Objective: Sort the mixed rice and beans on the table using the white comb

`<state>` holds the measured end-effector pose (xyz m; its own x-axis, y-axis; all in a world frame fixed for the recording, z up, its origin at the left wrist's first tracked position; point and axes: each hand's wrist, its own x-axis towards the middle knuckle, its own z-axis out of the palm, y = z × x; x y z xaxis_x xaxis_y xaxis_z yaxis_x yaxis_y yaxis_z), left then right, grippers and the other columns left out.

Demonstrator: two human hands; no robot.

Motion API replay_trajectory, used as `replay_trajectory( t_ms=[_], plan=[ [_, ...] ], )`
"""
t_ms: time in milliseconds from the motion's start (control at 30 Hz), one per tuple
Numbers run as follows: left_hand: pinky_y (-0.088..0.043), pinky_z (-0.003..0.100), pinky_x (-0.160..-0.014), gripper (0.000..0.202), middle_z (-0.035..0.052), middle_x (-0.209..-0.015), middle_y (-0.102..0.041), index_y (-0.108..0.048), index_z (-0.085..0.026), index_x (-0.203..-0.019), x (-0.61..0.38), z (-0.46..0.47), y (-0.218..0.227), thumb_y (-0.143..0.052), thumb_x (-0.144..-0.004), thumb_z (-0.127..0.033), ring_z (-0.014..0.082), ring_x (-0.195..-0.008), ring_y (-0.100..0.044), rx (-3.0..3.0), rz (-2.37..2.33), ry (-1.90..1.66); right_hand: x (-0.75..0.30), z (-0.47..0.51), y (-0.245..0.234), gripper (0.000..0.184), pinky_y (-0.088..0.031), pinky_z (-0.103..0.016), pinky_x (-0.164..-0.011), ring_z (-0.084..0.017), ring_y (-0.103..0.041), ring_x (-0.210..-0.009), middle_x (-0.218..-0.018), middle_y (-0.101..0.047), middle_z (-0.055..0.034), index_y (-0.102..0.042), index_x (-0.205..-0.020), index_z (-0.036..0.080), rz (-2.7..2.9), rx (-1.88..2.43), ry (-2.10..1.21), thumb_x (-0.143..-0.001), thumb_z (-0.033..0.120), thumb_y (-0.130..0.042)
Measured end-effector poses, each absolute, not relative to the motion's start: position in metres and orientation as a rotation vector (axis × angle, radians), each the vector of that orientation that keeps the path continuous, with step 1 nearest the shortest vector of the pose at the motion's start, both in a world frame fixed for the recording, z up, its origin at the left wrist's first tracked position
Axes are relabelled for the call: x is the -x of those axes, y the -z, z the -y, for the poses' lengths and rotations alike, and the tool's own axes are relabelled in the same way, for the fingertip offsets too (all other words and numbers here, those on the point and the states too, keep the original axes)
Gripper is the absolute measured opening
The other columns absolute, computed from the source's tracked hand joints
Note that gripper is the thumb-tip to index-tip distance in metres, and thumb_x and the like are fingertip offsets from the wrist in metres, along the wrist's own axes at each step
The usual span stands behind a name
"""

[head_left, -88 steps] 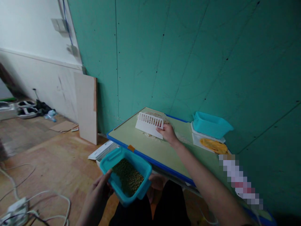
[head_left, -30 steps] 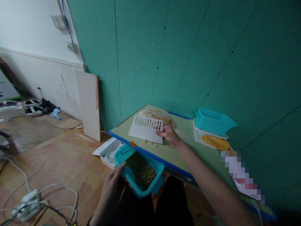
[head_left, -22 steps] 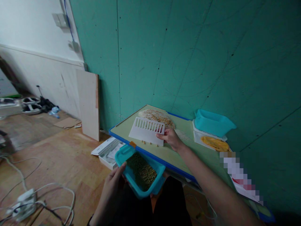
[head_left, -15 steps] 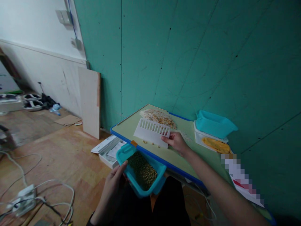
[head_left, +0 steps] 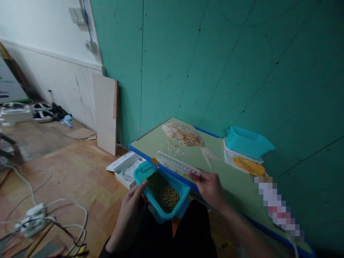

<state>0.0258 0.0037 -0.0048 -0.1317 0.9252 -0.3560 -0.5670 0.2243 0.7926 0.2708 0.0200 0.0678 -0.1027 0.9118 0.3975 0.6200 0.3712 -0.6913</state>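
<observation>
My left hand [head_left: 131,202] grips the left rim of a turquoise plastic bin [head_left: 185,195], tilted just below the table's front edge. Inside lie small dark-green beans [head_left: 157,182] and larger yellow beans [head_left: 170,197]. My right hand [head_left: 211,188] is closed on the right end of a white slotted scraper [head_left: 177,164]. The scraper is seen nearly edge-on, close to the blue-edged table's [head_left: 146,143] front edge. A few yellow beans show by its lower side. Behind it lies a heap of yellow beans mixed with pale grains [head_left: 185,135], plus scattered pale grains [head_left: 177,148].
A second turquoise bin [head_left: 248,141] stands on a white tray at the table's right, beside a yellow cloth-like item [head_left: 248,165]. The green wall [head_left: 172,64] borders the back. An open white box [head_left: 125,170], cables and a power strip [head_left: 32,218] lie on the floor.
My right hand has drawn the scraper toward the front edge and tipped it, uncovering pale grains behind. The left hand and bin stay nearly in place. The view has shifted slightly.
</observation>
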Motion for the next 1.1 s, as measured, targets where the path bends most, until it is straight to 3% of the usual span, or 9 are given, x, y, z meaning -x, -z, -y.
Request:
replay_trajectory(
  t_ms=[167, 400, 533, 633, 900, 1100],
  plan=[
    [-0.036, 0.021, -0.043, 0.044, -0.0039, -0.043, -0.056, -0.058, -0.020, -0.049, -0.027, -0.003, 0.003, -0.087, -0.066, -0.050, 0.0106, -0.041, -0.052, -0.447, -1.030, -1.362, -0.254, -0.004, -0.064, 0.025, -0.059, -0.036, -0.074, -0.027, -0.076, -0.077, -0.094, -0.081, -0.0054, -0.079, -0.109, 0.032, 1.838, 1.281, -0.429, -0.092, 0.038, -0.061],
    [-0.038, 0.022, -0.043, 0.046, -0.0018, -0.043, -0.058, -0.058, -0.020, -0.048, -0.027, -0.003, 0.004, -0.086, -0.065, -0.052, 0.0114, -0.041, -0.052, -0.478, -1.045, -1.334, -0.253, -0.044, -0.075, 0.030, -0.059, -0.042, -0.083, -0.031, -0.075, -0.091, -0.094, -0.080, -0.0079, -0.081, -0.093, 0.022, 1.534, 1.241, -0.678, -0.081, 0.048, -0.071],
    [-0.040, 0.022, -0.044, 0.043, -0.0018, -0.044, -0.058, -0.060, -0.021, -0.052, -0.024, -0.001, 0.006, -0.086, -0.066, -0.052, 0.0118, -0.042, -0.052, -0.481, -1.042, -1.329, -0.281, -0.104, -0.087, 0.050, -0.058, -0.039, -0.069, -0.030, -0.073, -0.077, -0.085, -0.079, -0.0112, -0.076, -0.082, 0.015, 1.270, 1.272, -0.730, -0.061, 0.059, -0.082],
    [-0.041, 0.023, -0.044, 0.040, -0.0011, -0.047, -0.059, -0.062, -0.021, -0.053, -0.018, 0.004, 0.009, -0.085, -0.067, -0.052, 0.0124, -0.043, -0.052, -0.486, -1.049, -1.340, -0.299, -0.143, -0.093, 0.048, -0.055, -0.035, -0.057, -0.027, -0.071, -0.067, -0.075, -0.076, -0.0091, -0.071, -0.074, 0.015, 1.138, 1.348, -0.788, -0.051, 0.054, -0.088],
    [-0.039, 0.022, -0.047, 0.046, -0.0046, -0.047, -0.050, -0.057, -0.020, -0.051, -0.001, 0.014, 0.020, -0.087, -0.062, -0.053, 0.0107, -0.047, -0.045, -0.415, -1.108, -1.349, -0.292, -0.180, -0.087, 0.015, -0.051, -0.025, -0.048, -0.016, -0.066, -0.055, -0.068, -0.073, -0.0025, -0.067, -0.076, 0.015, 1.098, 1.502, -0.964, -0.074, 0.023, -0.079],
    [-0.038, 0.022, -0.047, 0.048, -0.0027, -0.047, -0.053, -0.054, -0.021, -0.048, 0.005, 0.011, 0.025, -0.084, -0.066, -0.053, 0.0115, -0.047, -0.046, -0.475, -1.104, -1.346, -0.281, -0.188, -0.096, 0.012, -0.053, -0.023, -0.048, -0.014, -0.065, -0.052, -0.066, -0.073, -0.0018, -0.065, -0.079, 0.016, 1.145, 1.514, -1.121, -0.078, 0.019, -0.077]
  ],
)
